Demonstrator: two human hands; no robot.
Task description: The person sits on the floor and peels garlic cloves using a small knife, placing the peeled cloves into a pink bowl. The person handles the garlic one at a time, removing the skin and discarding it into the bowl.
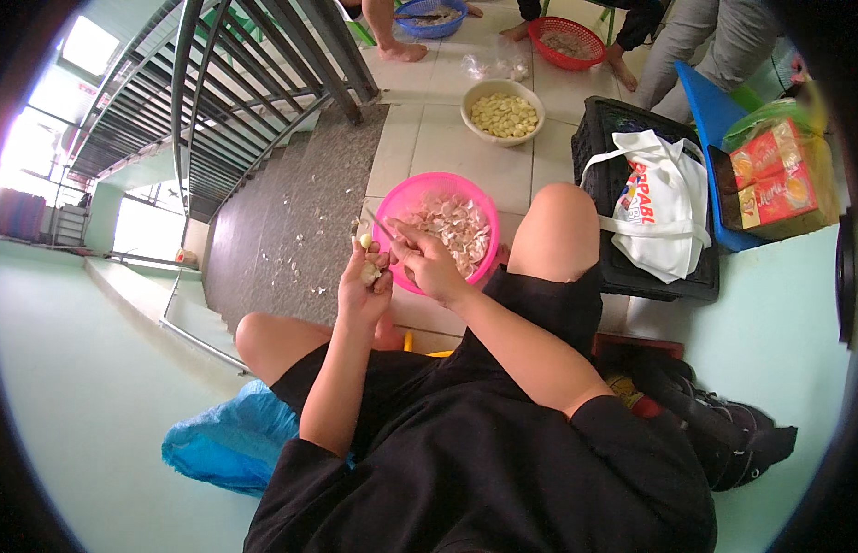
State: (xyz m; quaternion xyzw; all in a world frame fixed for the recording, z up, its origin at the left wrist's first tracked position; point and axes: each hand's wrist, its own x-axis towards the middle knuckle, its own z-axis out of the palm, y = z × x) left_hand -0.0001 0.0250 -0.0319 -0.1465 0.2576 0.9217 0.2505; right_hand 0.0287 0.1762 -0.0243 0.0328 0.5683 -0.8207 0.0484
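My left hand (363, 280) holds several garlic cloves; a pale peeled garlic clove (365, 240) shows at its fingertips, and more garlic (371, 273) lies against the curled fingers. Close beside it on the right, my right hand (422, 259) grips a small knife (379, 222), its blade pointing up and left towards the clove. Both hands are over the left and lower rim of a pink plastic basket (495, 228), which holds a heap of garlic skins (456, 231). Beyond it on the tiles stands a cream bowl (466, 124) of peeled garlic cloves (505, 115).
A black crate (595, 276) with a white cloth bag (657, 207) stands at right. Metal stair railings (277, 62) and speckled stone steps (298, 221) with scattered skins lie left. Beyond are a plastic bag (498, 66), red basket (589, 63), blue basket (429, 29) and other people's legs.
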